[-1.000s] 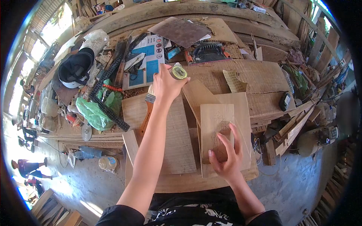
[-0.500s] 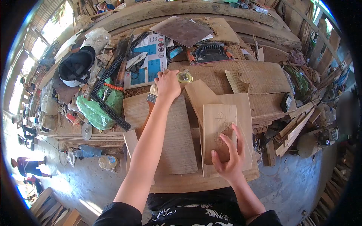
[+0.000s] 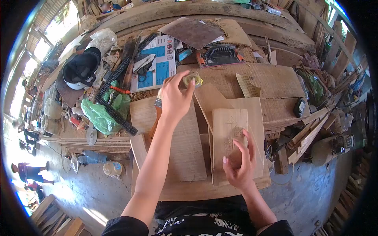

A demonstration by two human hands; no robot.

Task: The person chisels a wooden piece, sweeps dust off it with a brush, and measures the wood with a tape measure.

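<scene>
My left hand (image 3: 175,98) reaches over the bench with thumb and fingers apart. The thumb tip overlaps a round, clear yellowish item like a tape roll (image 3: 192,78); whether they touch is hard to tell. A paintbrush (image 3: 154,125) with a wooden handle lies partly behind that wrist. On the right, my right hand (image 3: 241,169) has its fingers spread and curved at a small pale board (image 3: 220,122) bearing carved or drawn line patterns. Nothing shows in its grip. That board rests on larger wooden pieces (image 3: 252,114).
A wide board (image 3: 187,153) lies left of centre. Behind it are a black square (image 3: 114,115), green plastic (image 3: 94,114), a printed sheet (image 3: 160,59), a dark tray (image 3: 219,55) and a helmet (image 3: 80,67). A tape measure (image 3: 300,107) sits right. People stand far left.
My left hand first moved off the round item to the left, then its thumb and fingers spread back over it. The item now sits slightly right and lower. My right hand has barely moved.
</scene>
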